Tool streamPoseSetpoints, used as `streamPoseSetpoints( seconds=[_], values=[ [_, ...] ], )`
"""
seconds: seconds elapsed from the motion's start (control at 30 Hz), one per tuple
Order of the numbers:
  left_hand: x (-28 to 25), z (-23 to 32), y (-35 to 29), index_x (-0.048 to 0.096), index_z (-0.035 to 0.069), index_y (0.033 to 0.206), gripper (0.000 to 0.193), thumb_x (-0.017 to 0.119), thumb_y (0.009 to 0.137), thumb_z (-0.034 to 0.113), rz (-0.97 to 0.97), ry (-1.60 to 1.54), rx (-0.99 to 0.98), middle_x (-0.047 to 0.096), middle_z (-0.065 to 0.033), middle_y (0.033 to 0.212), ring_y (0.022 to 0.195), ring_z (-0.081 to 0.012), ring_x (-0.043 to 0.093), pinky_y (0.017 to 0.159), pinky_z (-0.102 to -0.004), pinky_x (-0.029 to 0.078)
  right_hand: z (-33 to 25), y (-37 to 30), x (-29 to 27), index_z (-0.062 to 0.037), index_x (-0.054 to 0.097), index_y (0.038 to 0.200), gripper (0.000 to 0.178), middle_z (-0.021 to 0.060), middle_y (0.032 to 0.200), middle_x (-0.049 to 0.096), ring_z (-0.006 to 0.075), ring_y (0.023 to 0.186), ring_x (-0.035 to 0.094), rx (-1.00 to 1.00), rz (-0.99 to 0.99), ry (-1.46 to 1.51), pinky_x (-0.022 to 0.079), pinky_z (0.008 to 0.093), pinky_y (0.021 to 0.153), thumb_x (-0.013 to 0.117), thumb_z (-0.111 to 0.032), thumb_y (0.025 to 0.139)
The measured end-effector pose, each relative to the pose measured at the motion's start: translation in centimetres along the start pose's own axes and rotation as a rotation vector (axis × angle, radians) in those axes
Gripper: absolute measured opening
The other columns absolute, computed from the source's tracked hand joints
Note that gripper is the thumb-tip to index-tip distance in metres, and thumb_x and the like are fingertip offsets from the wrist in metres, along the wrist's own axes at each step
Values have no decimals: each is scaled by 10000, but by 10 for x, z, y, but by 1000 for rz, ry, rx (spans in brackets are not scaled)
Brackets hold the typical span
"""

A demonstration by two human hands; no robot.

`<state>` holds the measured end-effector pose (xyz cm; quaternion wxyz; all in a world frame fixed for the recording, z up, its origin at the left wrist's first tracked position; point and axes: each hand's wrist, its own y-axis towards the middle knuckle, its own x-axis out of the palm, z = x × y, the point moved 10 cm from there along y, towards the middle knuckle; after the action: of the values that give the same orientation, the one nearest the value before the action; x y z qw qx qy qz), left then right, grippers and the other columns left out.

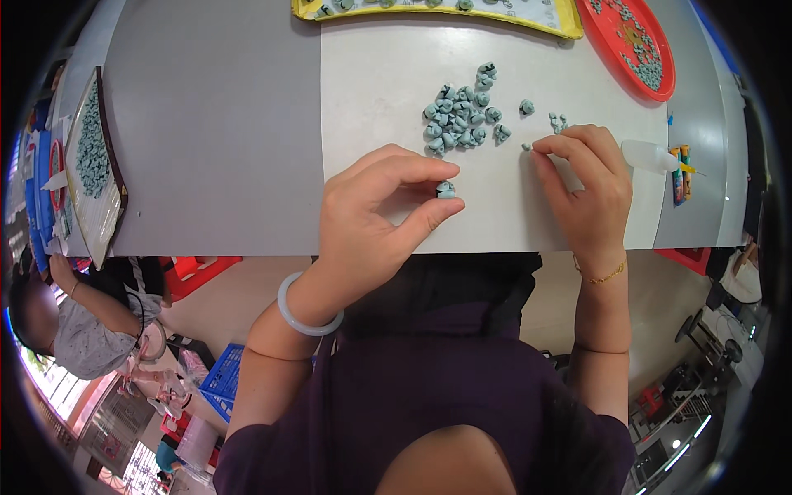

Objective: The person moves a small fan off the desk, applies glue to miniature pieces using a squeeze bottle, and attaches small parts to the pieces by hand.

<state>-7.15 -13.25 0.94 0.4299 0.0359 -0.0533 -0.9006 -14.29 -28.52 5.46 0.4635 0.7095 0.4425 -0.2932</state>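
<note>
My left hand [363, 206] pinches a small blue-green moulded piece [445, 190] with dark markings between thumb and fingertips, above the front part of the white work surface. To the right, my right hand [590, 181] has its thumb and index finger closed at a tiny pale-green bit [526, 147], which shows at their tips. Beyond my hands lies a loose pile of similar blue-green pieces [458, 120] with dark marks. One such piece [527, 107] sits apart to the right of the pile. Several tiny pale-green bits [558, 122] lie just beyond my right hand.
A yellow-edged tray [454, 18] holding pieces stands at the back; a red round tray [596, 41] of small bits is far right. A white squeeze bottle [648, 155] and colourful tubes [681, 177] lie right. Leftward are a tray [99, 216] of small bits and another person [99, 330].
</note>
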Motion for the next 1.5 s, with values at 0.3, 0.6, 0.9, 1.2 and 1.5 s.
streamPoseSetpoints(
  seconds=[0.3,0.6,0.9,1.2,1.5],
  values=[
    [4,3,0,618,-36,929,253,646,692,-118,-61,43,0,581,-96,864,776,-162,613,683,-248,514,-12,10,10,-25,591,758,131,63,762,544,208,692,528,-81,-143,-73,430,298,600,637,45,658],
    [2,10,0,664,15,904,253,679,667,-72,-34,139,49,598,-69,814,709,-128,588,614,-222,492,-41,2,19,-29,583,763,138,57,751,519,181,673,501,46,-147,434,409,273,584,644,48,667],
    [1,13,-1,672,9,883,266,689,635,-84,-27,172,86,591,-60,760,672,-110,562,573,-208,451,-44,3,32,-17,587,743,108,30,737,508,112,644,464,80,-203,532,376,222,565,647,48,681],
    [2,19,-3,674,11,867,232,700,649,-65,-56,235,138,600,-64,708,622,-121,577,536,-211,458,-16,-15,65,-14,559,801,105,-10,742,497,55,637,436,538,-370,945,361,178,577,649,8,753],
    [0,15,-2,658,-18,905,255,654,665,-105,-44,81,91,647,-112,796,715,-139,610,623,-222,480,-25,-17,42,-3,638,816,130,52,743,589,115,642,548,234,-17,858,429,208,570,680,32,698]
  ],
)
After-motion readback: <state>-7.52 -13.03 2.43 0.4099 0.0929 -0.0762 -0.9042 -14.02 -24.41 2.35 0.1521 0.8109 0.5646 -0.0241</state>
